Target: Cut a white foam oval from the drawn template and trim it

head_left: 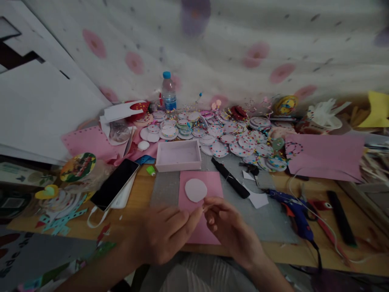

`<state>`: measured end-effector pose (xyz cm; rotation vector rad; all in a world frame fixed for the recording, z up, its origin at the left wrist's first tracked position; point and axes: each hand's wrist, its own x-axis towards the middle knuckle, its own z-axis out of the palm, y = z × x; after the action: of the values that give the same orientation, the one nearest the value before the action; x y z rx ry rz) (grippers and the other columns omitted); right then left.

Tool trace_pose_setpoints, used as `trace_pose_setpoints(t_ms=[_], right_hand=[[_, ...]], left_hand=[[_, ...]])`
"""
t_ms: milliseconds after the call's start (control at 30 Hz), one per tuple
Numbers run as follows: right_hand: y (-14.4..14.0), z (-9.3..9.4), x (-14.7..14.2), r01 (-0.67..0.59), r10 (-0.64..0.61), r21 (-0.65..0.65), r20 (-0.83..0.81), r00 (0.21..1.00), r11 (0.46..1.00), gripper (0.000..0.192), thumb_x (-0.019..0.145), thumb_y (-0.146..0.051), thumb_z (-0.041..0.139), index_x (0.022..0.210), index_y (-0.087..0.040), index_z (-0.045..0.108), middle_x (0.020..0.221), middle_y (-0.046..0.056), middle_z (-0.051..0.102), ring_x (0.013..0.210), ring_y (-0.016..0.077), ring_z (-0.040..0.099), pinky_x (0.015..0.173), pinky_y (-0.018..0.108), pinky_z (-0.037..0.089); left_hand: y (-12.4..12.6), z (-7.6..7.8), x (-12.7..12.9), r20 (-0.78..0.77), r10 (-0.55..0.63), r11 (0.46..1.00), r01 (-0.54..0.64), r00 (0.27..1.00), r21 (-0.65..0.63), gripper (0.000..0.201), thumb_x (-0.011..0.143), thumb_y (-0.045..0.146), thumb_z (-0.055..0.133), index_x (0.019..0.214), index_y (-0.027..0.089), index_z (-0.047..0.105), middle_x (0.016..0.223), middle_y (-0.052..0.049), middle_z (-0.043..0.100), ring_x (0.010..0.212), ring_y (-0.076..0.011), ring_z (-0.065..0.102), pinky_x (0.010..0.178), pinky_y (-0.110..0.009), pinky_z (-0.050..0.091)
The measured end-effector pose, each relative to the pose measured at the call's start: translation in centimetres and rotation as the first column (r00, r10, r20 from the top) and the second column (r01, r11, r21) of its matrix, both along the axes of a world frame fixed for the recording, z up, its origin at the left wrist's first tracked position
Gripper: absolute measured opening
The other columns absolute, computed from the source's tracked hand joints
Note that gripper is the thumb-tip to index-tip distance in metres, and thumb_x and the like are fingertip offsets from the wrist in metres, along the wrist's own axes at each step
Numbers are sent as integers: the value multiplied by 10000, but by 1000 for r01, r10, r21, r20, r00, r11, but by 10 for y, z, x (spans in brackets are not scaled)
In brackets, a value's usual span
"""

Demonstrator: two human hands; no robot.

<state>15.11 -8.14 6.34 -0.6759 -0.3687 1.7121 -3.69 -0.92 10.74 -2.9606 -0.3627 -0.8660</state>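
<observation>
My left hand [170,231] and my right hand [232,227] meet at the fingertips just above a pink sheet [215,184]. The left fingers are curled, with thumb and forefinger stretched towards the right hand's pinched fingertips. Whatever lies between the fingertips is too small and dim to name. Right beyond them, a white paper disc [196,190] with a slightly uneven edge lies flat on the sheet. Under the sheet is a grey cutting mat [264,219]. An open, shallow white box [178,167] stands behind the disc.
Many decorated discs [219,149] are heaped at the back, near a water bottle [169,92]. A black pen-like tool [230,178], paper scraps [258,199] and a blue glue gun [293,213] lie to the right. On the left is a phone [115,184] with a cable.
</observation>
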Motion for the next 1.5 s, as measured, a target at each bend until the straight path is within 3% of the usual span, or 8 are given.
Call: trace_pose_setpoints(t_ms=[367, 467, 633, 767, 967, 1133, 1200, 1500], right_hand=[[6, -3, -6, 103, -140, 231, 146, 979, 967, 57, 856, -265, 677, 877, -237, 721, 839, 4, 632, 651, 56, 554, 602, 165, 443], [8, -5, -4, 96, -156, 300, 183, 971, 949, 60, 866, -256, 664, 839, -237, 713, 770, -6, 611, 600, 54, 537, 537, 160, 420], [10, -10, 2, 78, -230, 450, 294, 928, 890, 69, 872, -269, 655, 838, -255, 714, 760, 14, 634, 586, 91, 547, 470, 190, 403], [10, -9, 5, 99, -258, 446, 312, 914, 890, 85, 874, -272, 654, 817, -252, 713, 710, -2, 623, 551, 79, 526, 455, 179, 394], [12, -5, 15, 327, -369, 180, 317, 873, 928, 77, 813, -283, 720, 782, -213, 718, 734, 2, 633, 551, 48, 500, 476, 137, 400], [11, -5, 10, 384, -371, 22, 313, 875, 923, 94, 750, -281, 774, 785, -204, 732, 771, 15, 646, 587, 54, 506, 531, 132, 438], [11, -5, 5, 388, -369, 0, 315, 875, 922, 112, 730, -286, 789, 788, -206, 738, 783, 20, 655, 597, 62, 514, 553, 145, 457], [11, -6, 1, 336, -315, -10, 324, 892, 942, 129, 740, -314, 781, 768, -198, 735, 801, 21, 691, 686, 90, 606, 600, 161, 495]], left_hand=[[-9, -6, 3, 198, 66, 853, 48, 978, -520, 313, 908, 82, 445, 1146, 161, 632, 737, -22, 671, 638, -119, 581, 584, -236, 414], [-12, -6, 7, 184, 218, 453, 68, 959, -889, 205, 880, 162, 550, 984, 191, 724, 643, -8, 649, 594, -103, 579, 575, -204, 413], [-15, -12, 16, 20, 336, -666, 252, 942, -702, 261, 724, 388, 729, 741, 128, 742, 439, 31, 494, 357, -25, 316, 380, -172, 190], [-17, -15, 20, -19, 333, -903, 313, 943, -294, 291, 631, 321, 822, 764, 80, 727, 476, 45, 504, 347, 25, 287, 370, -120, 220], [-14, -24, 15, -39, 465, -575, 268, 884, -773, 495, 731, 361, 761, 1140, 165, 561, 1004, -87, 651, 696, -101, 613, 586, -188, 466], [-17, -31, 11, 62, 482, 594, -275, 874, -756, 458, 762, 247, 732, 1169, 215, 525, 1199, -102, 580, 1065, -257, 553, 871, -421, 455], [-17, -30, 13, 34, 410, 827, -356, 911, -436, 275, 837, 179, 650, 1100, 192, 572, 1076, -77, 638, 986, -241, 572, 871, -431, 431], [-16, -35, 17, -51, 325, 931, -329, 944, -160, 317, 911, 58, 481, 1218, 97, 551, 1101, -115, 636, 1012, -223, 582, 867, -361, 481]])
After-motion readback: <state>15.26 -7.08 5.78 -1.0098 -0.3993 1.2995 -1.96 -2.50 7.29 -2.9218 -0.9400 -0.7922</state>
